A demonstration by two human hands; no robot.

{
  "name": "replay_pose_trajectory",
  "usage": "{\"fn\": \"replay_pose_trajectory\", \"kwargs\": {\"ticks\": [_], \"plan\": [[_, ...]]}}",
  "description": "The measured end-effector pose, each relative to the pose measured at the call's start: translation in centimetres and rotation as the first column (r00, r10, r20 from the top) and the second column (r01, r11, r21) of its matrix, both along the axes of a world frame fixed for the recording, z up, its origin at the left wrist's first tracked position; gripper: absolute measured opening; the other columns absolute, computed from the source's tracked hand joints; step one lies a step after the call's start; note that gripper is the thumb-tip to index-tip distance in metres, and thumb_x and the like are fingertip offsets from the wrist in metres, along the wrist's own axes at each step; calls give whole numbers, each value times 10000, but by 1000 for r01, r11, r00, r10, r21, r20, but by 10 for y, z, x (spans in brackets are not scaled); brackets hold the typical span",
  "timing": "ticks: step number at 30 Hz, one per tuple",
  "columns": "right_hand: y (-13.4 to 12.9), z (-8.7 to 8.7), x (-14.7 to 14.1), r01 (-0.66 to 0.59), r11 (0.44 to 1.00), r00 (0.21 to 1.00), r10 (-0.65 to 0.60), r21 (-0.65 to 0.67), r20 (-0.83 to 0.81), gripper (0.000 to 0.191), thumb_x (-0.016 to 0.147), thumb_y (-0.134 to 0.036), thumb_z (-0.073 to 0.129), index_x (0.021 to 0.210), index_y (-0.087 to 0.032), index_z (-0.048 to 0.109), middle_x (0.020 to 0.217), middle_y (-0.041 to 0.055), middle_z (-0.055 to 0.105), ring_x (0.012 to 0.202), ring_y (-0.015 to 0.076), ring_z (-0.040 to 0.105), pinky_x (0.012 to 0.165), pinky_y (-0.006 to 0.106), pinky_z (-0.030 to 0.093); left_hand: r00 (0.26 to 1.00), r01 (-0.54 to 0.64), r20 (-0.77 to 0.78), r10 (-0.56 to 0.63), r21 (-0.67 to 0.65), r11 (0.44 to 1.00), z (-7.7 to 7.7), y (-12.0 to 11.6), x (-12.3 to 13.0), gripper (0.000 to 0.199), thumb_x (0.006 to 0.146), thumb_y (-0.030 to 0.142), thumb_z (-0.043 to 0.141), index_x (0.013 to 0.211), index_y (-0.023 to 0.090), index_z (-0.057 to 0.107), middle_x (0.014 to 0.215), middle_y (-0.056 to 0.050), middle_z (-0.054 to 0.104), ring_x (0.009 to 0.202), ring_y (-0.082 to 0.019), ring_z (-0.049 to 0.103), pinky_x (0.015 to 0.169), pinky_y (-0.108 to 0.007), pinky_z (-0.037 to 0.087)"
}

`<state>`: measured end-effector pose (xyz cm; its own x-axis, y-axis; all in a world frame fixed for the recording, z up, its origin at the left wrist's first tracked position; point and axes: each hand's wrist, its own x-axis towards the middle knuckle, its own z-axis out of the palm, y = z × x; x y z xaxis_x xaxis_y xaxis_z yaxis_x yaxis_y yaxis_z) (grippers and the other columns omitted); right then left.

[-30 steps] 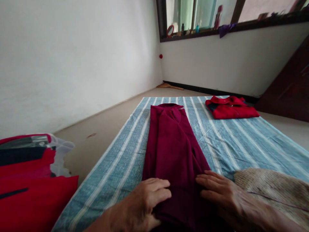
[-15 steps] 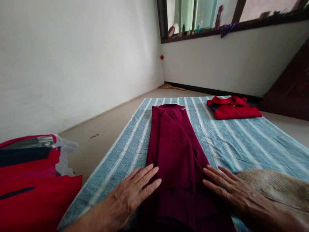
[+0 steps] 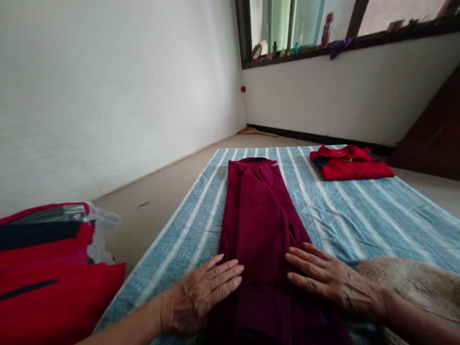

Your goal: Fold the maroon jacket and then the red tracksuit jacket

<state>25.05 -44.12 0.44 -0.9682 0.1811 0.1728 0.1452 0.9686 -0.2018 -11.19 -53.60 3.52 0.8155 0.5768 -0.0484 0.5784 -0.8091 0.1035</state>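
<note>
Head view: resting left hand, right hand uncurled on folded maroon fabric garment, atop blue-and-white-striped cloth; white wall beyond.

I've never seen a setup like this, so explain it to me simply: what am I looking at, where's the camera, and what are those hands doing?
There's no machine here, just a person's two bare hands. One camera, worn on the head, looks forward and down, so you see roughly what the person sees. The left hand and right hand rest flat on either side of a folded maroon garment, fingers extended; neither is gripping it. It lies on a striped blue cloth, with a folded red garment at the far right. A beige knitted item is beside the right arm, and more clothes are piled at the left.
</note>
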Motion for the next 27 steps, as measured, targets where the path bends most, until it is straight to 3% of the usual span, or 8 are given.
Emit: {"fn": "replay_pose_trajectory", "kwargs": {"ticks": [4,8,12,15,20,23,27], "plan": [[2,4,-4,-40,995,998,44,-96,39,565,929,-308,443,1460,-264,257,1468,115,350,1358,267,287,1085,549,242,998,41,47,-43,57,998,-8,4,3,728,753,51,432,1438,128,196,1439,-159,389,1362,-254,290,1101,-500,267],[3,8,-4,-39,976,999,44,-216,16,573,919,-396,442,1453,-254,287,1440,126,394,1339,276,327,1078,545,257,994,11,110,-22,93,996,-8,7,8,627,829,33,379,1424,172,241,1423,-128,424,1349,-230,320,1102,-467,286],[3,10,-4,-31,961,999,35,-276,7,567,913,-414,452,1441,-258,320,1428,122,415,1334,276,337,1080,539,252,994,0,107,-4,35,999,-5,11,11,590,854,55,393,1417,201,290,1418,-101,438,1340,-218,341,1107,-439,286],[3,11,-4,-13,960,998,31,-281,59,568,907,-417,465,1435,-252,333,1431,130,408,1337,279,330,1082,549,239,998,-12,60,15,-49,999,4,12,12,622,828,84,447,1421,209,303,1434,-92,420,1342,-229,342,1117,-437,268],[5,10,-4,-11,951,995,40,-308,87,587,893,-396,474,1440,-251,318,1441,134,391,1338,294,324,1074,570,232,997,-79,8,81,-140,987,36,17,11,675,724,26,448,1366,227,392,1436,-63,426,1336,-231,357,1101,-421,295],[7,10,-4,-15,947,992,55,-320,114,608,882,-391,485,1445,-250,304,1455,132,369,1348,294,303,1078,570,219,986,-125,93,136,-113,986,48,32,16,541,724,13,414,1215,210,525,1321,-71,541,1248,-213,463,1052,-369,354],[7,9,-4,-4,947,991,47,-322,126,608,875,-410,497,1435,-250,324,1449,129,380,1341,303,316,1075,572,223,956,-224,169,238,-98,970,39,71,46,271,846,96,420,1005,178,623,957,-56,657,927,-174,596,876,-288,450]]}}
